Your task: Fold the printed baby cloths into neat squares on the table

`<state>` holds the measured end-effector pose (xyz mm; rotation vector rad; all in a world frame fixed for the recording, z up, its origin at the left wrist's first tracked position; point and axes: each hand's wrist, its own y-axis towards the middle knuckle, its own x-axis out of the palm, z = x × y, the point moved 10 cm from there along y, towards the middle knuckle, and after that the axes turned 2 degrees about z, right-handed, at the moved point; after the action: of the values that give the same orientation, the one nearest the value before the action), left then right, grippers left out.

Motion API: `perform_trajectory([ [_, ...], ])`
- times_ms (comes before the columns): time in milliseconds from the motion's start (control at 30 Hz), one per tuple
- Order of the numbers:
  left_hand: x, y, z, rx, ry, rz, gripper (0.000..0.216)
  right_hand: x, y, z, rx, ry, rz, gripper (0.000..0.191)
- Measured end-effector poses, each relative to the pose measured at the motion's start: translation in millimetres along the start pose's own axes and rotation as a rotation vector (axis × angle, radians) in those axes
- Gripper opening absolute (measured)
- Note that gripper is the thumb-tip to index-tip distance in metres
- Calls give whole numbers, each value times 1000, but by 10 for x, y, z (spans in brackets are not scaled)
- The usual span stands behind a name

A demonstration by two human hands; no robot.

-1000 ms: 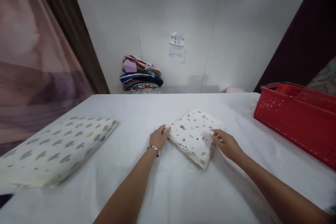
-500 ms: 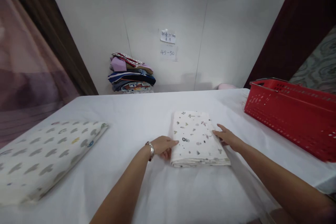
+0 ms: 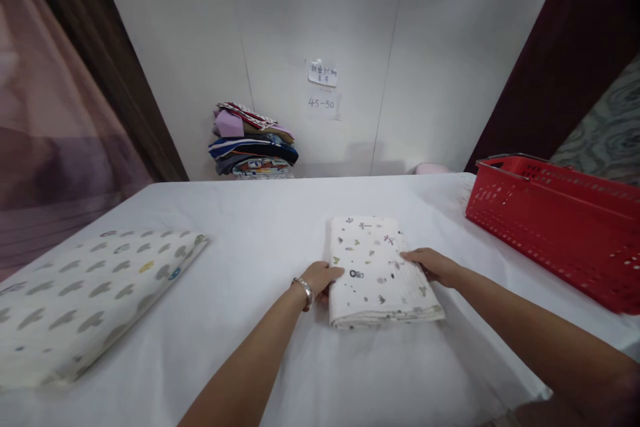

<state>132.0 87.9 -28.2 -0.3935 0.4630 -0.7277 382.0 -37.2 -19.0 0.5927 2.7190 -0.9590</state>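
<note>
A folded white cloth [image 3: 373, 273] printed with small plants and figures lies on the white-covered table. My left hand [image 3: 321, 279], with a silver bracelet at the wrist, grips its left edge: the thumb rests on top and the fingers go underneath, out of sight. On the opposite edge my right hand [image 3: 433, 265] holds the cloth the same way, thumb above and fingers hidden below. The layered folds show along the near edge. Farther left lies a second folded cloth [image 3: 95, 290], cream with grey cloud-like shapes, touched by neither hand.
A red plastic basket [image 3: 555, 227] with a metal handle stands on the right of the table [image 3: 250, 213]. Against the back wall is a stack of folded fabrics [image 3: 253, 143]. Handwritten paper notes [image 3: 323, 73] hang on the wall. A pinkish curtain [image 3: 60, 127] hangs at the left.
My right hand has closed from spread fingers onto the cloth's right edge. My left hand has moved slightly right, farther around the left edge. The view has shifted a little.
</note>
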Motion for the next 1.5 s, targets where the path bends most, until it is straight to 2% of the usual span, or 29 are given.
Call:
perform_trajectory([
  [67, -5, -3, -8, -9, 57, -3, 27, 26, 24, 81, 59, 27, -61, 46],
  [133, -68, -4, 38, 26, 165, 64, 32, 37, 29, 104, 73, 55, -84, 42],
  [267, -209, -60, 251, 189, 380, 284, 39, 26, -12, -54, -71, 73, -53, 41],
  [333, -217, -80, 277, 216, 337, 332, 37, 23, -38, -110, -97, 69, -41, 42],
  [433, -81, -45, 159, 146, 44, 254, 33, -67, -52, -242, -140, -93, 69, 39],
  [533, 195, -39, 116, 124, -243, 123, 33, -173, -152, -582, -294, -602, 363, 33],
  [600, 393, -74, 169, 165, -361, 29, 37, -1, -286, -824, -434, -952, 484, 31],
  [633, 478, -100, 207, 194, -407, -17, 37, 151, -357, -908, -506, -1078, 494, 33],
  [700, 604, -157, 284, 255, -467, -102, 34, 486, -510, -1012, -645, -1222, 445, 41],
  [800, 664, -236, 387, 355, -461, -180, 27, 834, -739, -1110, -767, -1201, 307, 53],
  [867, 659, -289, 471, 443, -417, -213, 22, 919, -842, -1164, -768, -1107, 213, 59],
  [933, 655, -340, 563, 542, -352, -243, 19, 951, -878, -1173, -723, -1056, 123, 74],
  [1033, 699, -380, 648, 650, -213, -293, 21, 948, -834, -1121, -664, -1100, 70, 95],
  [1133, 714, -346, 644, 710, -77, -288, 40, 874, -724, -1092, -671, -1140, 114, 85],
  [1267, 519, -166, 512, 702, 216, -16, 35, 660, -600, -1119, -689, -1032, 109, 64],
  [1400, 456, -150, 490, 815, 432, 101, 29, 93, -676, -1228, -658, -714, 178, 56],
  [1500, 448, -155, 485, 858, 501, 125, 28, -501, -980, -1388, -736, -561, 286, 47],
])
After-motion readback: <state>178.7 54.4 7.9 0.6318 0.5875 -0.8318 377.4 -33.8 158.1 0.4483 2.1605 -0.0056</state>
